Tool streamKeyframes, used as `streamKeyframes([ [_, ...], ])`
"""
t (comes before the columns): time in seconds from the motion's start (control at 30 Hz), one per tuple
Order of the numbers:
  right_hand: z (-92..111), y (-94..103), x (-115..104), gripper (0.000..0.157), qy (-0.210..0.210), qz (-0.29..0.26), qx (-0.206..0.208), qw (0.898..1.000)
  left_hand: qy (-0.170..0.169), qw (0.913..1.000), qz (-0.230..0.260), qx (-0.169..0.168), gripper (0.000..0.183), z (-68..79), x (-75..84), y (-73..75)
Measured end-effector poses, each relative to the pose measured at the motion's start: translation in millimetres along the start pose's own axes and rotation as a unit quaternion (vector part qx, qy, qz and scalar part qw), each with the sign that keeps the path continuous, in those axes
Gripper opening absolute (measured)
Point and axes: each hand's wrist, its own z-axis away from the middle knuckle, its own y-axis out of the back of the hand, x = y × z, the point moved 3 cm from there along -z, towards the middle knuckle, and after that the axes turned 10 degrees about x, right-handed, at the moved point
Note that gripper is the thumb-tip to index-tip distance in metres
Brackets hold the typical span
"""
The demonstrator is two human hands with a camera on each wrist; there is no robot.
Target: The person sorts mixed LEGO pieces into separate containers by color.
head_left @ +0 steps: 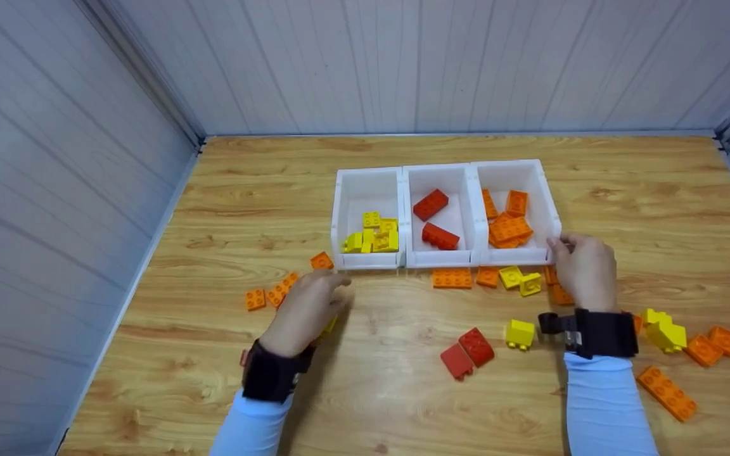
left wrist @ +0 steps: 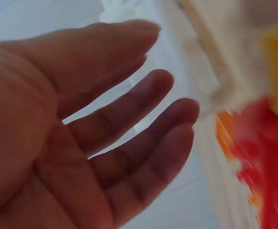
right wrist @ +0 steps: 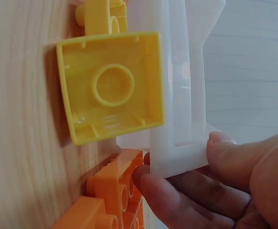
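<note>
My right hand (head_left: 590, 269) grips the front right corner of the right white bin (head_left: 550, 206), the last of three joined in a row. In the right wrist view, thumb and fingers lie on either side of that bin's corner (right wrist: 182, 160). Close by are a hollow yellow brick (right wrist: 144, 52) and orange bricks (right wrist: 112, 176). My left hand (head_left: 305, 310) hovers over bricks left of the bins, its fingers loosely bent and apart. Nothing is in its palm (left wrist: 48, 157). Blurred red bricks (left wrist: 258, 157) show beyond its fingertips; the hand partly hides them in the head view.
Yellow bricks (head_left: 371, 240) lie in the left bin, two red bricks (head_left: 431, 204) in the middle one, orange bricks (head_left: 509, 229) in the right one. Loose red bricks (head_left: 468, 354), a yellow brick (head_left: 520, 334) and an orange brick (head_left: 667, 392) lie nearer me. Walls enclose the table.
</note>
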Motion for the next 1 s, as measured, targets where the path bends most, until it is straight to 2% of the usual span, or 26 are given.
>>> streamKeyframes([
  [0.17,0.4,1.1,1.1,0.045,0.011,0.000,0.012,1.000,-0.059,0.9980,-0.014,-0.019,0.036,24.9,-9.1,0.7],
  [0.27,0.3,1.7,1.5,0.043,0.023,0.000,0.020,1.000,-0.097,0.9942,-0.046,-0.007,0.039,33.4,-10.9,-2.4],
  [0.43,0.2,0.5,1.0,0.042,0.025,0.001,0.013,1.000,-0.130,0.9867,-0.092,0.030,0.030,34.9,-10.4,-11.0],
  [0.53,0.2,0.5,0.3,0.042,0.020,0.004,0.009,1.000,-0.122,0.9867,-0.106,0.015,0.025,30.8,-7.2,-14.2],
  [0.63,-0.1,1.5,-0.2,0.043,0.014,0.006,0.007,1.000,-0.109,0.9890,-0.100,-0.002,0.021,22.9,-0.8,-14.3],
  [0.77,-0.7,1.8,-0.6,0.042,0.009,0.006,0.007,1.000,-0.116,0.9917,-0.055,0.012,0.023,4.1,12.3,-8.7],
  [0.9,-0.5,0.6,-0.4,0.041,0.003,0.005,0.006,1.000,-0.126,0.9910,-0.021,0.040,0.030,-27.1,24.0,0.1],
  [1.0,-0.2,0.0,-0.5,0.041,0.001,0.003,0.003,1.000,-0.120,0.9911,-0.013,0.056,0.033,-54.0,27.8,6.7],
])
